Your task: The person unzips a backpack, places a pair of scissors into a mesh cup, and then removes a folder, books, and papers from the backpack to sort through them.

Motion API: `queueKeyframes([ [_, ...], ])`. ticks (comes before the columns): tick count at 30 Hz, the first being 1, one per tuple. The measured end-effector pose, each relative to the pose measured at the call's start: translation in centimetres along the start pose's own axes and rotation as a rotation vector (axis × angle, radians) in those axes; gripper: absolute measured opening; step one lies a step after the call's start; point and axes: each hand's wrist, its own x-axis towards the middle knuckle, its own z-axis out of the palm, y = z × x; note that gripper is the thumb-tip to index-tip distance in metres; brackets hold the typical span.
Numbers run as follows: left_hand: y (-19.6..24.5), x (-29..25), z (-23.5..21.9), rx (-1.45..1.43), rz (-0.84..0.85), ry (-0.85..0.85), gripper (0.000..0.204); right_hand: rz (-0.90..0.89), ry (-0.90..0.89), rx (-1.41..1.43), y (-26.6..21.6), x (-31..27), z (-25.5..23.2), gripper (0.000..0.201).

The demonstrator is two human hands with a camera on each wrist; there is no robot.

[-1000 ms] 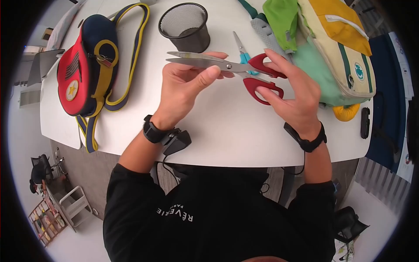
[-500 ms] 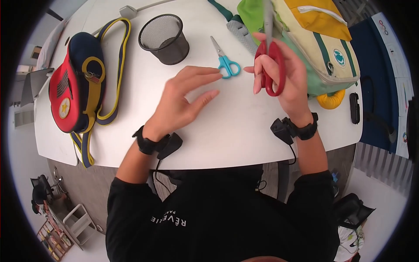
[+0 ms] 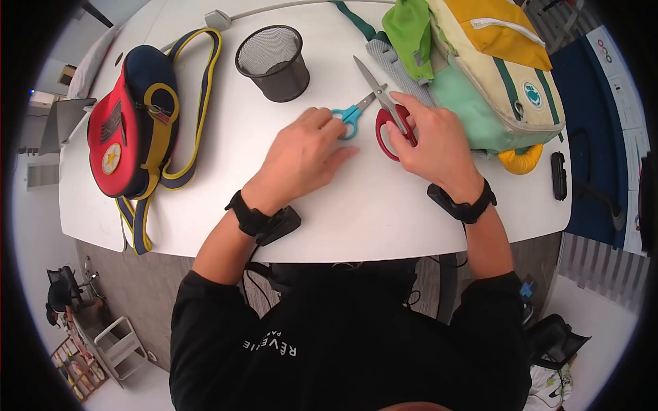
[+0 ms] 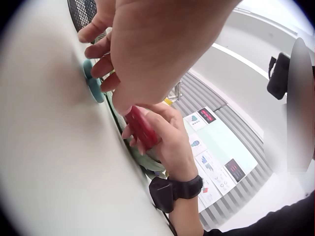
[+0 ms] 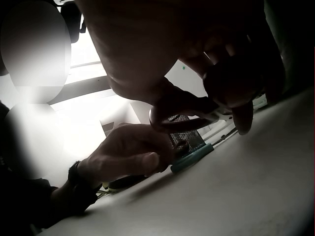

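Observation:
In the head view, my right hand [image 3: 435,140] grips a large pair of scissors [image 3: 369,75] by their red handles, blades pointing up and left over the white table. The red handle [image 4: 142,129] also shows in the left wrist view. A small pair of blue-handled scissors [image 3: 351,114] lies on the table between my hands. Its blades run up and right, overlapped by the large blades. My left hand [image 3: 298,154] is at the blue handle loops, its loosely bent fingertips right beside them. The thumb stands apart from the fingers.
A black mesh pen cup [image 3: 284,79] stands beyond my left hand. On the left lies a red and navy bag [image 3: 127,130] with a yellow-edged strap. A cream, green and yellow backpack [image 3: 490,103] fills the right side, with a black case [image 3: 558,177] near the table edge.
My right hand has lowered the red-handled scissors, tipping the blades left. The blue-handled scissors have turned, blades from up-left to up-right, with my left hand now at their handles.

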Motion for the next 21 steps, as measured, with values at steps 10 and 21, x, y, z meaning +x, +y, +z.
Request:
queueKeyframes([
  [10, -0.6, -0.1, 0.2, 0.174, -0.28, -0.02, 0.019, -0.057, 0.189, 0.107, 0.0, 0.2, -0.1, 0.016],
  [21, -0.3, 0.0, -2.7, -0.628, -0.459, 0.332, 0.023, 0.095, -0.102, 0.336, 0.1, 0.5, -0.8, 0.022],
])
